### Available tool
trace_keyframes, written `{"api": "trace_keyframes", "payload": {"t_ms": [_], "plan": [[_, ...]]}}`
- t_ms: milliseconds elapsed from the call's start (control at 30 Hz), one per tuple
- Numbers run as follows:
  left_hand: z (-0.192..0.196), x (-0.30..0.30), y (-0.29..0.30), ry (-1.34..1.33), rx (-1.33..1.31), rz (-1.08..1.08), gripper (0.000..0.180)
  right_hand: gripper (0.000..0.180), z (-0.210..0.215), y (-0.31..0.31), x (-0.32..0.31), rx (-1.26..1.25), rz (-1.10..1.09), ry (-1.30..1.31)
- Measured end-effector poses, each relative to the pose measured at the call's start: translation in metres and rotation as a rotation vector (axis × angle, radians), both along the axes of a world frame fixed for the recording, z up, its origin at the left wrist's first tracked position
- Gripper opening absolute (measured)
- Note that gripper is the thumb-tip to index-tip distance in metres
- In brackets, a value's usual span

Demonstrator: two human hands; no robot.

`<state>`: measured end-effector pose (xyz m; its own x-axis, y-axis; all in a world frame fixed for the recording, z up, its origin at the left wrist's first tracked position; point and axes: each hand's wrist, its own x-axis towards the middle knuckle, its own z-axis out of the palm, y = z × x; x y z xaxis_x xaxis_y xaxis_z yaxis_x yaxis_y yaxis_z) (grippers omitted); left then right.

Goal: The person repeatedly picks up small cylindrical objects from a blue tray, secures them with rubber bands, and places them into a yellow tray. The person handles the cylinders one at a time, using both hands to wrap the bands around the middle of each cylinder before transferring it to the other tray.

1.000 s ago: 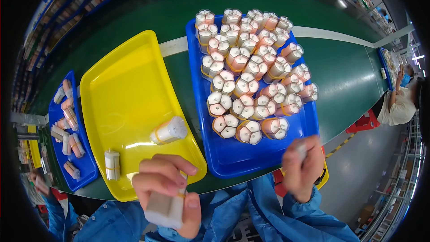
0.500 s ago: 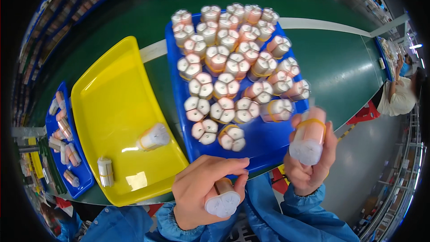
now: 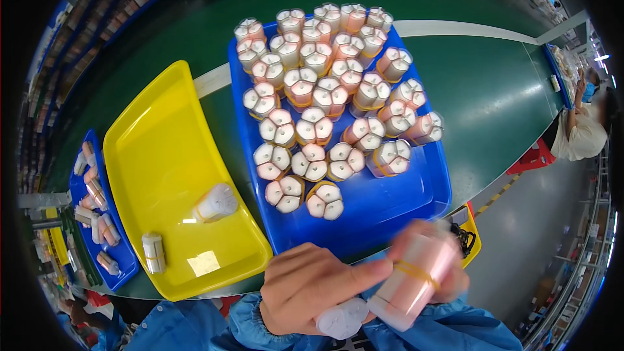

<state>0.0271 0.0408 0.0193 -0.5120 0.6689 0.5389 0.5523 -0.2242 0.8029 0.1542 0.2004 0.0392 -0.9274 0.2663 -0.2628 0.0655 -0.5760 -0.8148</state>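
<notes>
Close to my body, my left hand (image 3: 302, 286) is closed round a banded bundle of tubes whose white end (image 3: 342, 320) shows below the fingers. Its index finger stretches out and touches, or nearly touches, a pink banded bundle (image 3: 419, 276) in clear wrap. My right hand (image 3: 456, 283), blurred, grips that pink bundle from behind, tilted, with a yellow rubber band round its middle. Beyond the hands, a blue tray (image 3: 364, 221) carries rows of similar bundles (image 3: 314, 127), mostly standing with white three-lobed ends up.
Left of the blue tray lies a yellow tray (image 3: 169, 175) with two bundles, one upright-leaning (image 3: 218, 201) and one lying (image 3: 154, 252). Farther left, a smaller blue tray (image 3: 120, 276) holds several loose bundles. The green table (image 3: 481, 91) extends right; a person in white (image 3: 585, 133) is beyond.
My right hand has brought its bundle down and leftward, turning it, up to my left hand. The left index finger has extended towards it. The trays appear shifted slightly left in view.
</notes>
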Motion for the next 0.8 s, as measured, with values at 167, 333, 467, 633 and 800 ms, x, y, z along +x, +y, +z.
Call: {"api": "trace_keyframes", "payload": {"t_ms": [167,333,467,633,800], "plan": [[-0.004,0.009,-0.017,-0.235,-0.052,0.014,0.048,0.055,0.003,0.013,-0.002,1.054,-0.176,0.043],[-0.015,0.006,-0.024,-0.107,-0.016,0.04,0.056,0.052,-0.02,0.007,-0.034,1.453,-0.007,-0.093],[0.02,-0.002,-0.03,0.246,-0.259,0.221,0.049,0.057,-0.027,-0.002,-0.039,1.295,-0.256,-0.052],[0.024,0.004,-0.026,0.057,-0.095,0.129,0.039,0.037,0.007,-0.002,-0.004,1.346,0.084,0.271],[0.008,0.015,-0.014,-0.304,-0.022,-0.231,0.042,0.042,0.008,-0.003,-0.009,1.47,0.12,0.427]]}}
